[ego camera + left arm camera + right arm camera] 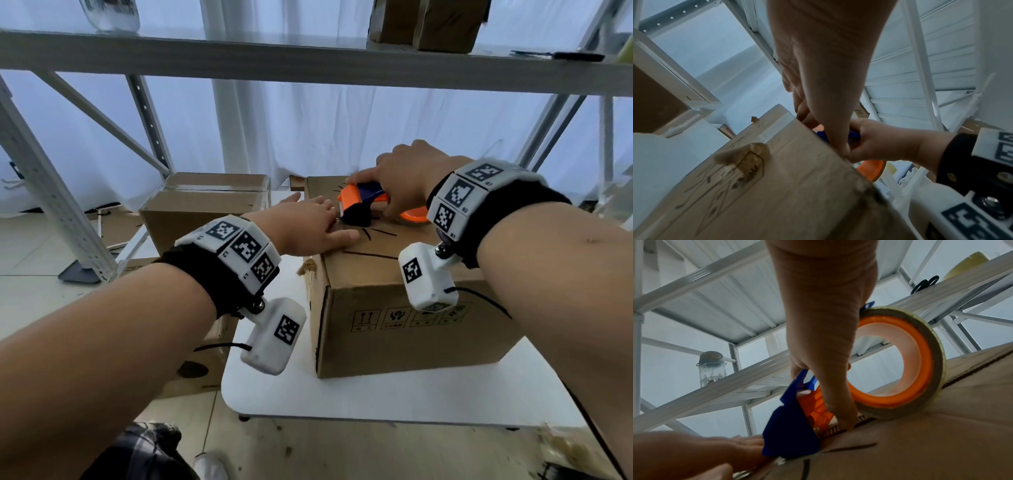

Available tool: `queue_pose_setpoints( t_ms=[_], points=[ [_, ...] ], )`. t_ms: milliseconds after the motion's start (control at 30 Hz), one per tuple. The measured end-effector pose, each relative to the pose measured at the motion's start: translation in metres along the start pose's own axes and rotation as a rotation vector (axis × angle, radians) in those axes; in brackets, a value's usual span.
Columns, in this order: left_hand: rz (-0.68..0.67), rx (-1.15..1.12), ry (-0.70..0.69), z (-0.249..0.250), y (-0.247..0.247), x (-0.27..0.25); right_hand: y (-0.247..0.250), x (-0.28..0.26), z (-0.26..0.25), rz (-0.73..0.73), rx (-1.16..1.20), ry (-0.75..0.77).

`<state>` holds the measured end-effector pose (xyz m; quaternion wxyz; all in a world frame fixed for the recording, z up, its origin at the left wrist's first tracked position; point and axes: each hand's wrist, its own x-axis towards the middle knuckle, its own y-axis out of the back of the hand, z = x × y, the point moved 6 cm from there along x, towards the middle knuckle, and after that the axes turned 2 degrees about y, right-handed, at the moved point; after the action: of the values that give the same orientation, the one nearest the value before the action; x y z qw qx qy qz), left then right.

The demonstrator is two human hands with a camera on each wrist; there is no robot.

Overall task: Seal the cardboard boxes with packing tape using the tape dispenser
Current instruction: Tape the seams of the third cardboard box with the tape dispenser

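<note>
Tape dispenser (363, 205), orange and blue, on top of cardboard box (411, 308), at the far part of the lid, near the centre seam. Gripped from above by right hand (404, 178), fingers curled round the body. Left hand (308, 229) flat on the box top, fingers straight, tips just beside the dispenser's blue front end. Box on white table (376, 394).

Right wrist view only: tape roll (900, 363) on an orange hub, resting on the lid; toothed edge close to the seam; water bottle (712, 368) and scissors (925, 283) up on the shelving. Left wrist view only: torn patch (744, 155) on the box side.

Second box (205, 209) behind left, flaps closed, contents hidden. More boxes (428, 24) on the upper shelf, cut off by the frame. Tape strip on the seam hard to make out. Printed marks on the box front too small to read.
</note>
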<state>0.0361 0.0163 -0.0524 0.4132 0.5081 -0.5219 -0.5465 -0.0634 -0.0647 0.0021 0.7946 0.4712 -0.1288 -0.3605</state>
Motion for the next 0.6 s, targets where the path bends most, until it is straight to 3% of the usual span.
queue_pose_setpoints(
  t_ms=[133, 300, 600],
  points=[
    [-0.019, -0.002, 0.066, 0.007, 0.001, -0.001, -0.001, -0.003, 0.0, 0.018, 0.009, -0.016],
    [-0.147, -0.262, 0.263, 0.005, -0.013, 0.006, 0.001, -0.01, -0.002, 0.089, 0.026, -0.053],
    [-0.153, -0.391, 0.262, -0.012, -0.017, -0.004, 0.011, -0.022, -0.009, 0.166, 0.06, -0.088]
  ],
)
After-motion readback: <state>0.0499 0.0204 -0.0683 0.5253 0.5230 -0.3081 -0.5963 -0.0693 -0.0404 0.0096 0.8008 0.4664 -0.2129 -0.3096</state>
